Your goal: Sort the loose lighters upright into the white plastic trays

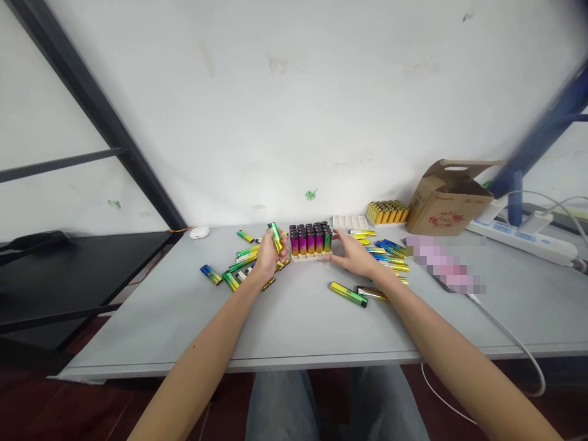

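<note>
Centrally in the head view, a pale tray (312,257) stands on the grey table (285,334) and carries upright purple lighters (310,244) in rows. A green lighter (327,242) occupies the right end of the front row. The left hand (270,254), located at the left side of the tray, grasps a gold-and-green lighter (276,237), tilted, with its green end uppermost. The right hand (351,254) is positioned at the right end of the tray, thumb and fingers spread about the corner; whether it grips the tray or merely rests beside it cannot be told.

Loose lighters lie on both sides: a blue-and-yellow lighter (211,274) at far left, and a yellow-and-green lighter (348,294) in front of the right hand. Behind the right hand are a white holed tray (349,222), a block of yellow lighters (388,212) and a cardboard box (448,202).

Caution: uneven pressure from the right hand could skew or tip the pale tray and unsettle the upright rows. A loose left-hand hold could let the tilted lighter slip and strike its neighbours. The right forearm passes low near a dark-and-gold lighter (373,293); a careless sweep could push it towards the table edge.
</note>
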Demonstrator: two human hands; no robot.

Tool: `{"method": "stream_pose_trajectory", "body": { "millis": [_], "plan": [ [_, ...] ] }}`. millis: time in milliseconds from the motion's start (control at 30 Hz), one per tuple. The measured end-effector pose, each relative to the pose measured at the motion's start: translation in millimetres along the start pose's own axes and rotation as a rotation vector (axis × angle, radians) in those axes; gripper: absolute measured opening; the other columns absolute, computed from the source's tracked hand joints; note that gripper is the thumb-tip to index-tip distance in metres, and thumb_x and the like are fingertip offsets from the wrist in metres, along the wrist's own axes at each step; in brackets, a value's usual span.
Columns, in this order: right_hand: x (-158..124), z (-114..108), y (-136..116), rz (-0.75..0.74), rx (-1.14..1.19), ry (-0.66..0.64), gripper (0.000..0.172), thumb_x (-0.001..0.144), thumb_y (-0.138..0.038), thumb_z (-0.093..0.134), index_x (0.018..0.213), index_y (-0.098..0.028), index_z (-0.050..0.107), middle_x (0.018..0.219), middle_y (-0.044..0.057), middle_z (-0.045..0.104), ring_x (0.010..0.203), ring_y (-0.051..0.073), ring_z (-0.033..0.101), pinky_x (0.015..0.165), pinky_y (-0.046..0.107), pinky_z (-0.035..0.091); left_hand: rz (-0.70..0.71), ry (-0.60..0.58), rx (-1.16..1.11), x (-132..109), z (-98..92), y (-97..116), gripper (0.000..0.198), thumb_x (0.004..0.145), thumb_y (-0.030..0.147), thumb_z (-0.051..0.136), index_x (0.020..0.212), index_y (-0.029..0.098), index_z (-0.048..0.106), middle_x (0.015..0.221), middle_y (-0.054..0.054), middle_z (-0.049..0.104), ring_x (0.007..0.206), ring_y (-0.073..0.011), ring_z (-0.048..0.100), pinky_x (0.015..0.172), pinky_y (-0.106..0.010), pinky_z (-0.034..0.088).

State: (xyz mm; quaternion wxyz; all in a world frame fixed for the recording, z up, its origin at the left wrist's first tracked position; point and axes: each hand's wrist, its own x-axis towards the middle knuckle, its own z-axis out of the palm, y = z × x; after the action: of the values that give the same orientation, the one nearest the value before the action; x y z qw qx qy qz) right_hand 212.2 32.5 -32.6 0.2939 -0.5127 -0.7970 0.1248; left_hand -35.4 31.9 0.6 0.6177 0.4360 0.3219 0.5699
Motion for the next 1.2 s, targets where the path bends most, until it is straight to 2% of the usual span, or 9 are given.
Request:
{"method": "stream_pose_trajectory", "body": {
  "millis": [67, 200, 300, 433, 600, 733, 933, 1067, 1200],
  "plan": [
    [1, 3, 0, -0.009, -0.016, -0.013, 0.077, 0.080, -0.052, 0.063, 0.142, -0.016, 0.036, 0.131, 0.017, 0.056, 0.119, 0.033, 0.053, 0.099, 0.046, 0.041, 0.060, 0.029, 0.048, 1, -1.3, 0, 0.026, 0.088, 0.046, 0.051, 0.088, 0.019, 0.050, 0.070, 0.003, 0.049, 0.048, -0.0087, 0.047, 0.041, -0.020, 0.035],
    [4, 8, 1, -0.007, -0.050, -0.008, 0.079, 0.079, -0.053, 0.064, 0.143, -0.015, 0.035, 0.131, 0.017, 0.056, 0.121, 0.034, 0.052, 0.101, 0.046, 0.040, 0.188, 0.080, 0.238, 4, -6.3, -1, 0.033, 0.086, 0.050, 0.059, 0.092, 0.017, 0.061, 0.077, -0.001, 0.057, 0.072, -0.0121, 0.058, 0.063, -0.022, 0.046],
    [9, 11, 0, -0.013, -0.085, 0.017, 0.090, 0.075, -0.057, 0.067, 0.145, -0.012, 0.033, 0.140, 0.019, 0.049, 0.132, 0.035, 0.043, 0.111, 0.050, 0.030, 0.240, 0.102, 0.402, 5, -10.5, -1, 0.038, 0.087, 0.053, 0.056, 0.095, 0.018, 0.066, 0.080, -0.003, 0.062, 0.081, -0.0142, 0.059, 0.069, -0.022, 0.045],
    [15, 16, -1, -0.054, -0.079, -0.017, 0.091, 0.078, -0.056, 0.064, 0.149, -0.015, 0.025, 0.148, 0.018, 0.041, 0.137, 0.033, 0.038, 0.117, 0.054, 0.015, 0.297, 0.029, 0.519, 4, -12.4, 2, 0.037, 0.083, 0.047, 0.063, 0.104, 0.016, 0.070, 0.090, -0.006, 0.068, 0.093, -0.0193, 0.061, 0.078, -0.026, 0.046],
    [17, 19, 1, -0.063, -0.077, -0.045, 0.092, 0.080, -0.054, 0.063, 0.151, -0.017, 0.018, 0.151, 0.018, 0.037, 0.138, 0.034, 0.036, 0.116, 0.055, 0.015, 0.335, -0.024, 0.597, 2, -12.1, 2, 0.032, 0.076, 0.036, 0.071, 0.103, 0.018, 0.072, 0.087, -0.006, 0.070, 0.076, -0.0181, 0.062, 0.067, -0.027, 0.047],
    [18, 19, 2, -0.046, -0.068, -0.066, 0.081, 0.079, -0.050, 0.065, 0.144, -0.019, 0.030, 0.140, 0.015, 0.051, 0.132, 0.033, 0.044, 0.114, 0.056, 0.018, 0.377, 0.020, 0.680, 1, -12.8, 1, 0.025, 0.072, 0.031, 0.074, 0.093, 0.018, 0.074, 0.082, -0.004, 0.069, 0.072, -0.0165, 0.059, 0.067, -0.026, 0.046],
    [17, 17, -1, -0.019, -0.061, -0.047, 0.074, 0.077, -0.049, 0.068, 0.137, -0.020, 0.037, 0.130, 0.014, 0.058, 0.124, 0.032, 0.052, 0.115, 0.053, 0.018, 0.439, 0.085, 0.817, 1, -15.0, -5, 0.024, 0.071, 0.032, 0.075, 0.091, 0.019, 0.073, 0.080, -0.003, 0.067, 0.075, -0.0166, 0.058, 0.070, -0.026, 0.045],
    [17, 14, -4, 0.006, -0.058, -0.056, 0.075, 0.077, -0.050, 0.069, 0.136, -0.017, 0.038, 0.127, 0.015, 0.060, 0.122, 0.033, 0.053, 0.114, 0.055, 0.020, 0.442, 0.070, 0.773, -1, -11.9, -6, 0.021, 0.074, 0.031, 0.073, 0.092, 0.020, 0.070, 0.091, -0.005, 0.069, 0.080, -0.0164, 0.059, 0.072, -0.026, 0.044],
    [19, 11, 1, 0.061, -0.046, -0.077, 0.081, 0.072, -0.054, 0.073, 0.134, -0.014, 0.039, 0.123, 0.017, 0.062, 0.116, 0.033, 0.056, 0.110, 0.053, 0.028, 0.413, 0.088, 0.685, -2, -7.7, -4, 0.027, 0.070, 0.031, 0.077, 0.091, 0.019, 0.067, 0.083, -0.004, 0.068, 0.077, -0.0162, 0.059, 0.069, -0.025, 0.043]
  ]
}}
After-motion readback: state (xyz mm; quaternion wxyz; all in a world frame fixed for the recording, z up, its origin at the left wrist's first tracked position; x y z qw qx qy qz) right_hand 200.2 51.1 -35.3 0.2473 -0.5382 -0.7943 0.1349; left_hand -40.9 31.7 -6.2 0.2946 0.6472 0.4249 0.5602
